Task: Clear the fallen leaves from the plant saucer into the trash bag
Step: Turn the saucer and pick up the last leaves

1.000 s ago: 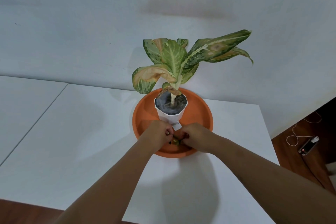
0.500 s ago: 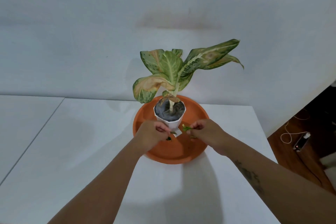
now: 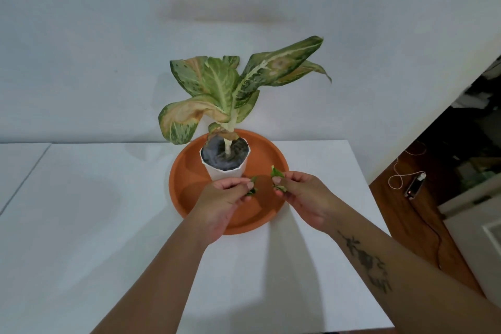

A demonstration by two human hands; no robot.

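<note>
An orange plant saucer point(image 3: 187, 171) sits on the white table point(image 3: 89, 211) with a white pot point(image 3: 226, 168) and its variegated plant point(image 3: 222, 84) standing in it. My left hand point(image 3: 219, 203) hovers over the saucer's front part, pinching small green leaf pieces point(image 3: 252, 187) between thumb and fingers. My right hand point(image 3: 303, 198) is just to the right, above the saucer's right rim, closed on more green leaf pieces point(image 3: 277, 175). The two hands are a short gap apart. No trash bag is in view.
A white wall rises right behind the table. To the right the table ends and a wooden floor point(image 3: 401, 214) lies below, with a small device point(image 3: 413, 188) and a thin white cable point(image 3: 398, 177) on it.
Both hands have risen off the saucer floor and parted, each carrying leaf pieces. The view has tilted, so the plant and saucer sit lower in the frame.
</note>
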